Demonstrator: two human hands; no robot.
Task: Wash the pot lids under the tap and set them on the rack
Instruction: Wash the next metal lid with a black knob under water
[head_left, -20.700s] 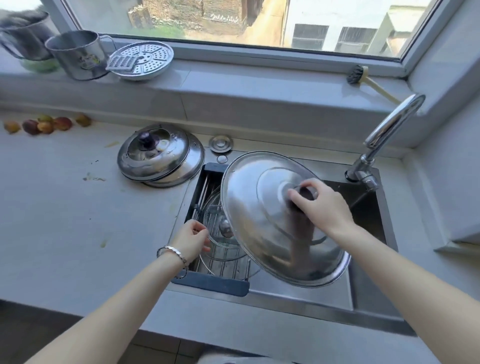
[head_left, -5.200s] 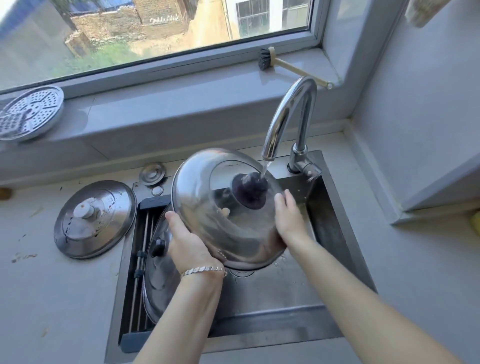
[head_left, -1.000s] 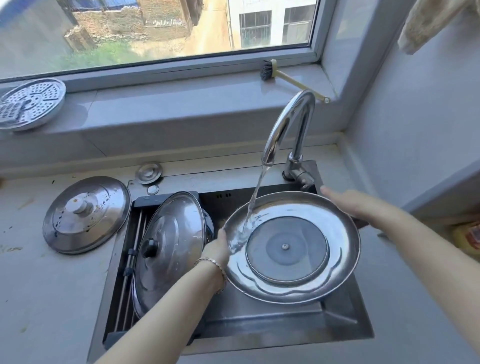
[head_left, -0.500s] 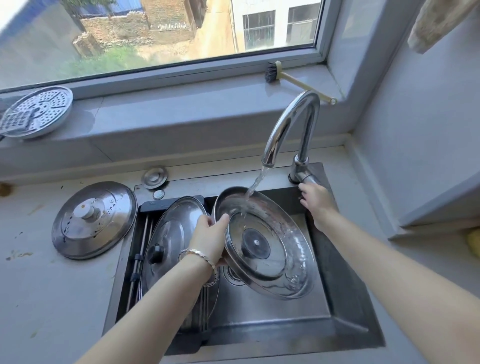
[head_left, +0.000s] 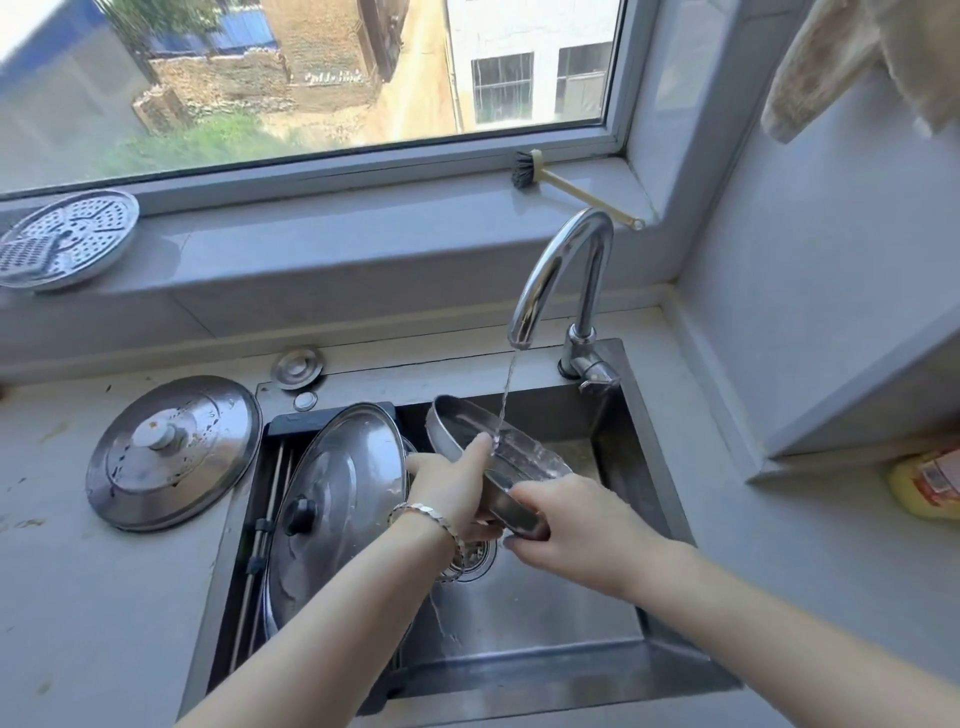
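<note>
- The left hand (head_left: 457, 493) grips the near-left rim of a steel lid (head_left: 498, 457), fingers curled round the edge and thumb stretched up along it; a bracelet (head_left: 426, 519) sits on the wrist.
- The right hand (head_left: 571, 530) is closed over the lid's near end, fingers wrapped under the rim.
- The lid is held between both hands above the sink (head_left: 519, 613), tilted steeply so it shows almost edge-on, its far end raised toward the back wall of the sink.
- A thin stream of water (head_left: 506, 395) falls from the tap (head_left: 561, 270) onto the lid just beside the left thumb, and water trails off below the hands.
- The drain (head_left: 475, 558) shows under the hands.
- On the rack (head_left: 265, 519) over the left part of the sink, a large lid (head_left: 332, 499) with a black knob leans tilted, its right edge close to the left hand; another rim shows under it.
- Left of the sink, a flat lid (head_left: 171, 452) with a pale knob lies on the counter (head_left: 78, 597).
- A small plug (head_left: 297, 368) lies behind the sink.
- On the sill (head_left: 311, 249) sit a perforated steamer plate (head_left: 67, 236) at the left and a brush (head_left: 566, 182) behind the tap.
- A cloth (head_left: 857, 52) hangs at the upper right, and a yellow bottle (head_left: 930, 483) lies at the right edge.
</note>
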